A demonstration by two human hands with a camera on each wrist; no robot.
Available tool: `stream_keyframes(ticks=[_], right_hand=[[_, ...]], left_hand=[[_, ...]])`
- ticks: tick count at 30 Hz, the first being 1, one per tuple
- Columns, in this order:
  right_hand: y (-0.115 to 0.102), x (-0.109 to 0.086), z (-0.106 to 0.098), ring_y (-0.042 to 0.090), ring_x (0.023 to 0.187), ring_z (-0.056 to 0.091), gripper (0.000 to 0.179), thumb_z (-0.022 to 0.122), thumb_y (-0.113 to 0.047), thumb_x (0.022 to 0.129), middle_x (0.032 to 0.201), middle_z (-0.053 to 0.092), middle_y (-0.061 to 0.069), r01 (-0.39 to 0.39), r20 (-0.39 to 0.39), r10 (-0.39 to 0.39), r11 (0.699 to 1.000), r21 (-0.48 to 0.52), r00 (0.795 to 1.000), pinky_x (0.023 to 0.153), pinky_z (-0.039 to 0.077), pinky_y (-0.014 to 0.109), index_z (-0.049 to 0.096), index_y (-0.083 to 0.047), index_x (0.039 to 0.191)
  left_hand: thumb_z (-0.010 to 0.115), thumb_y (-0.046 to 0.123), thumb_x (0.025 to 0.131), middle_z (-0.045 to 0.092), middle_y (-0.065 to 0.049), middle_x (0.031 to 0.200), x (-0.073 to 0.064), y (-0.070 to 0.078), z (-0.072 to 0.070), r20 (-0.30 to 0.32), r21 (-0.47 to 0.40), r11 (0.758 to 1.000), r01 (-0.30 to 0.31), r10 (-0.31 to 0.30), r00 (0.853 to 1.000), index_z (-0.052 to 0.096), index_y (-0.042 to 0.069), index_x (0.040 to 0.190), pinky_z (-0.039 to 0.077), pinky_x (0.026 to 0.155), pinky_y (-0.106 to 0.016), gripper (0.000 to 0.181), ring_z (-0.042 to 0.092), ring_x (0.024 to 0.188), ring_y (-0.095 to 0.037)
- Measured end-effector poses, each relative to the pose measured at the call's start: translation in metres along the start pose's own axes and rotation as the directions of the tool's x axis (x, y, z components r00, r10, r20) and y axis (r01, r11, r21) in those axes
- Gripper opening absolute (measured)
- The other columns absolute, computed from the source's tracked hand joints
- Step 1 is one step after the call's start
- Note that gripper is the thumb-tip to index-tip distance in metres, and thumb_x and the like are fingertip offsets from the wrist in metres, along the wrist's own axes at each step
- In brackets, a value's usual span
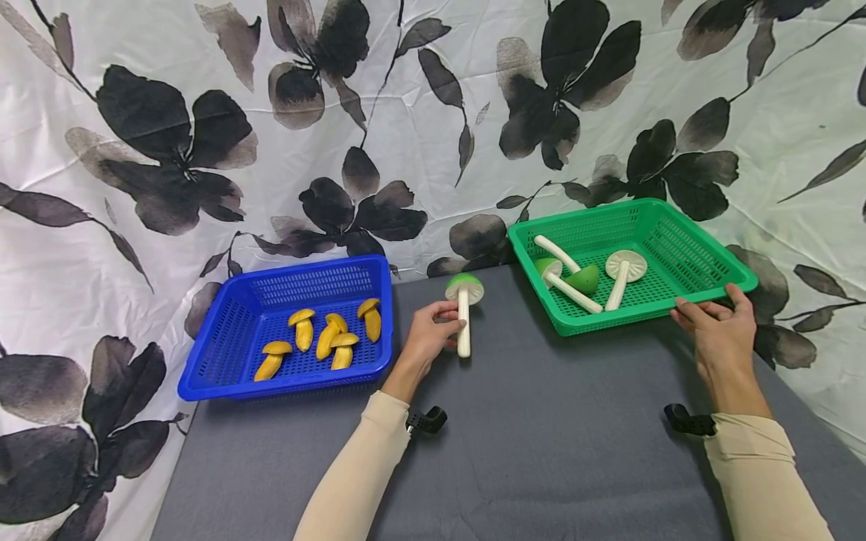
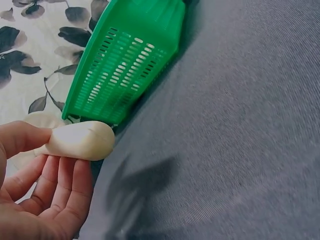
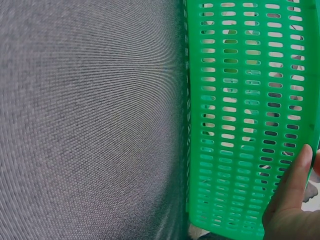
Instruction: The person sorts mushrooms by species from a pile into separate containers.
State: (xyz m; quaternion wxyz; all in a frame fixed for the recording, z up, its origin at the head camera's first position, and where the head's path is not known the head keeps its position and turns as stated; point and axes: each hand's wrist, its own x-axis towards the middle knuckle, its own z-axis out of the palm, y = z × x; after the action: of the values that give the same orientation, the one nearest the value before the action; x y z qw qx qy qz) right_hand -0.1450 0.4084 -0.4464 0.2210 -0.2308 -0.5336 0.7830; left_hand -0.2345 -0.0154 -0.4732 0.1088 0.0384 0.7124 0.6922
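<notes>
A toy mushroom (image 1: 463,312) with a green cap and a white stem is upright in my left hand (image 1: 433,334), between the two baskets. Thumb and fingers pinch the stem; in the left wrist view the pale stem end (image 2: 85,141) sticks out past the fingertips. My right hand (image 1: 720,330) holds the near right corner of the green basket (image 1: 649,312) by its rim. Inside that basket lie three white-stemmed mushrooms, one a white mushroom (image 1: 624,274) with its cap's underside showing. In the right wrist view, the hand (image 3: 290,207) is at the rim.
At the left stands a blue basket (image 1: 284,387) holding several yellow mushrooms (image 1: 304,330). Both baskets are on a grey cloth-covered table (image 1: 541,436). Behind hangs a white curtain (image 1: 467,45) with dark flowers, close to the baskets' far sides.
</notes>
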Motion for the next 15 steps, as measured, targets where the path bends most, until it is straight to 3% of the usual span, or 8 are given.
stream_keyframes(ticks=[10, 15], right_hand=[[0.0, 0.0, 0.001, 0.011, 0.073, 0.072, 0.108, 0.076, 0.005, 0.085, 0.105, 0.054, 0.004, 0.005, -0.005, -0.005, 1.0, 0.006, 1.0, 0.071, 0.06, 0.021, 0.009, -0.03, 0.163], [0.0, 0.0, 0.001, 0.011, 0.071, 0.072, 0.108, 0.077, 0.005, 0.085, 0.106, 0.054, 0.004, 0.004, -0.006, -0.004, 1.0, 0.005, 1.0, 0.07, 0.06, 0.021, 0.01, -0.03, 0.163]], left_hand=[[0.076, 0.003, 0.088, 0.067, -0.007, 0.105, 0.008, 0.014, 0.015, 0.001, -0.034, 0.999, -0.025, 0.025, 1.0, 0.07, 0.007, 0.122, 0.063, 0.069, -0.043, 0.035, 0.068, 0.083, -0.016], [0.076, 0.002, 0.088, 0.068, -0.008, 0.105, 0.012, 0.02, 0.024, 0.018, -0.05, 0.998, -0.041, 0.042, 0.999, 0.07, 0.006, 0.123, 0.063, 0.067, -0.039, 0.036, 0.069, 0.083, -0.017]])
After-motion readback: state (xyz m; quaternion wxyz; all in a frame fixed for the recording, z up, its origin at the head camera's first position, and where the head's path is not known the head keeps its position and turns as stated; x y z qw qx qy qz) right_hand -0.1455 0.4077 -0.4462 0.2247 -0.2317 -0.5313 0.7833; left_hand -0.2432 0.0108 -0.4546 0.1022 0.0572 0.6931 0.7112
